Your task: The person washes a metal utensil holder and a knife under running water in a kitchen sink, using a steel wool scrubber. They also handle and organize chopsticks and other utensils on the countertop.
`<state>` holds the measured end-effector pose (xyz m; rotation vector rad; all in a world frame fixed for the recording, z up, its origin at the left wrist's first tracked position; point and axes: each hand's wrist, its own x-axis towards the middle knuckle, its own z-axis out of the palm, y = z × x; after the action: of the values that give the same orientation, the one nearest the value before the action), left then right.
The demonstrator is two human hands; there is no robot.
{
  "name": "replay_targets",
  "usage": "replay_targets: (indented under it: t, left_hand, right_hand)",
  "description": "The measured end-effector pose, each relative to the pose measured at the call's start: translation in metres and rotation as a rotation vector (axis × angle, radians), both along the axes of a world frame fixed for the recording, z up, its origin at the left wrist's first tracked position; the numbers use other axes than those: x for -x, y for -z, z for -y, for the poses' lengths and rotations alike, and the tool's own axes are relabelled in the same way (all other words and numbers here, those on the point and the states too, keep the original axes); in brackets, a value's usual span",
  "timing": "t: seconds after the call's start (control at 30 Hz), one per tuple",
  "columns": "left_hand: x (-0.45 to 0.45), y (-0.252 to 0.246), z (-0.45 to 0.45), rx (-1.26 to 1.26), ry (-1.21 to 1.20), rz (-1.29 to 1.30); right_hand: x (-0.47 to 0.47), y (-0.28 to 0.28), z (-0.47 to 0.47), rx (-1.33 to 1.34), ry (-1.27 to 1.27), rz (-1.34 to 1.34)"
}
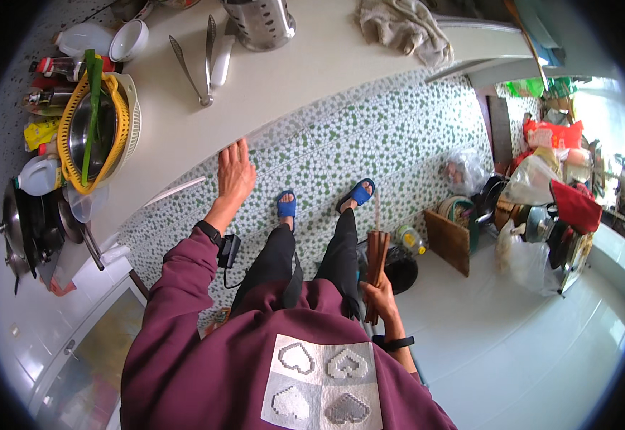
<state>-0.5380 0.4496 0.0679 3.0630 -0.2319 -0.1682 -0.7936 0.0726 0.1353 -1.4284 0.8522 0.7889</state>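
Observation:
My left hand [236, 172] is at the front edge of the pale countertop [183, 129], palm down. Its fingers stretch out towards the edge and hold nothing visible; their tips may be touching it. Low on the right, my right hand [381, 301] grips a bundle of brown chopsticks [378, 258], which points away from me beside my right leg. On the counter lie metal tongs [205, 80] with spread arms and a white-handled knife [223, 62], its blade partly hidden. A perforated metal utensil holder [261, 24] stands next to the knife.
A yellow basket [65, 137] holds a metal bowl and green leaves, with bottles around it. A crumpled cloth [406, 29] lies at the counter's far edge. On the right are a black bin [402, 271], an oil bottle [411, 239], a wooden board [449, 242] and plastic bags [465, 169].

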Motion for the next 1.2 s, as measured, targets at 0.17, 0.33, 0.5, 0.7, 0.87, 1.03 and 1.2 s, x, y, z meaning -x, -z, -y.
replay_targets:
  t: [0.17, 0.33, 0.5, 0.7, 0.87, 1.03, 1.2]
  left_hand:
    - [0.047, -0.027, 0.035, 0.195, 0.1, -0.206]
    - [0.085, -0.024, 0.112, 0.437, 0.215, -0.431]
    - [0.1, 0.006, 0.196, 0.6, 0.148, -0.474]
    - [0.111, 0.017, 0.25, 0.941, 0.235, -0.534]
    - [0.088, 0.08, 0.244, 0.942, 0.348, -0.432]
    - [0.066, 0.128, 0.206, 1.014, 0.179, -1.306]
    - [0.043, 0.124, 0.181, 1.044, 0.172, -1.348]
  right_hand:
    - [0.029, 0.0, -0.042, 0.016, -0.205, -0.036]
    - [0.05, 0.012, -0.034, -0.014, -0.272, -0.074]
    - [0.067, 0.051, -0.012, -0.038, -0.14, -0.08]
    - [0.081, 0.093, -0.004, 0.038, 0.126, -0.09]
    - [0.079, 0.097, -0.008, -0.247, 0.056, -0.181]
    - [0.041, 0.123, -0.004, -0.488, -0.041, -0.09]
    - [0.002, 0.151, 0.002, -0.524, -0.248, -0.026]
